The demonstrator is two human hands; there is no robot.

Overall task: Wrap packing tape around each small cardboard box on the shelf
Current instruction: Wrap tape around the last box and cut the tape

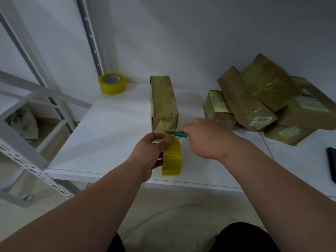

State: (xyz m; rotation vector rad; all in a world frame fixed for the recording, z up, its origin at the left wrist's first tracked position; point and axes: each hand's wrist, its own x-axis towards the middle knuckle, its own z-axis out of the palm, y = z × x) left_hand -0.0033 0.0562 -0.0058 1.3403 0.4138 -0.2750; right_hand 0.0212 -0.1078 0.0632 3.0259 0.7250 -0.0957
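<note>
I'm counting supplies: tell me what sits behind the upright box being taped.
Behind the upright box only bare white shelf and wall show. A spare tape roll stands back-left of it, apart. Whatever lies directly behind its base is hidden by the box.

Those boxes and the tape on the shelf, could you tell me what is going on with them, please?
A person is taping a cardboard box that stands on edge on the white shelf. The left hand grips a yellow tape roll at the box's near end, and the right hand holds a teal-handled cutter, its blade at the tape strip between roll and box. A pile of taped boxes lies to the right, and a spare tape roll sits at the back.
</note>
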